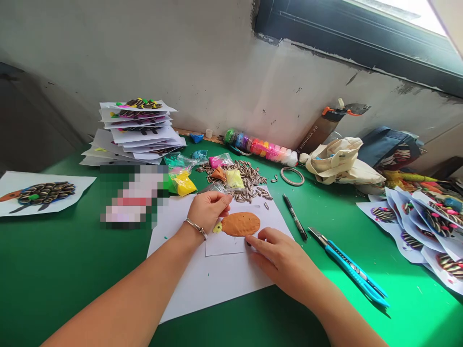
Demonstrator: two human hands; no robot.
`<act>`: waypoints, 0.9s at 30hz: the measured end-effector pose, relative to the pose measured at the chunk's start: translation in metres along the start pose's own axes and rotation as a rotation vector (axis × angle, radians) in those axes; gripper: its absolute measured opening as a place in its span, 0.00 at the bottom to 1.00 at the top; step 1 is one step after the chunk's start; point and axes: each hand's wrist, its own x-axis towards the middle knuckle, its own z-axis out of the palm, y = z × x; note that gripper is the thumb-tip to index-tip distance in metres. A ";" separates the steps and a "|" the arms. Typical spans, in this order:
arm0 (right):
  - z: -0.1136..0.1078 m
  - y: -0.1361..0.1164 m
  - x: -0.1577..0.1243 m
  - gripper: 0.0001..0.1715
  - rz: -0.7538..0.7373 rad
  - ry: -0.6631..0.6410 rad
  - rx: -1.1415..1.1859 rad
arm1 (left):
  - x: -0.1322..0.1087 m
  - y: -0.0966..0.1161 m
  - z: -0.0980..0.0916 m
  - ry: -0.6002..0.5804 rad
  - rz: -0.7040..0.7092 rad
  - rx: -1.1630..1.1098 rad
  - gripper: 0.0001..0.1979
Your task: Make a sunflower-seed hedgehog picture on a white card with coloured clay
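A flat brown clay oval (241, 224) with a small yellow clay head (217, 227) lies on a small white sheet (224, 248), on top of a larger white paper (191, 289). My left hand (209, 207), with a silver bangle at the wrist, is just above the yellow head, thumb and fingers pressed together; what they pinch, if anything, is hidden. My right hand (277, 255) rests at the oval's lower edge. A small black clay piece (249, 244) shows between its index finger and thumb. Faint drawn lines run below the oval.
Sunflower seeds (249, 173) and bagged clay, including yellow (184, 183), lie behind the papers. To the right are a black pen (294, 217), a blue utility knife (350, 267) with its blade out, and a tape roll (292, 176). Seed-covered pictures (137, 140) are stacked at back left.
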 end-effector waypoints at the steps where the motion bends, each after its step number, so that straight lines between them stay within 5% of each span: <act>1: 0.000 0.000 0.000 0.21 0.000 0.006 0.005 | 0.000 0.000 0.000 0.000 0.002 0.000 0.17; 20: -0.004 -0.001 -0.003 0.14 -0.029 0.017 0.025 | 0.000 0.001 0.000 0.001 0.006 -0.026 0.17; 27: -0.005 0.004 0.001 0.16 0.056 0.198 0.241 | -0.004 0.011 -0.003 0.034 0.050 -0.031 0.17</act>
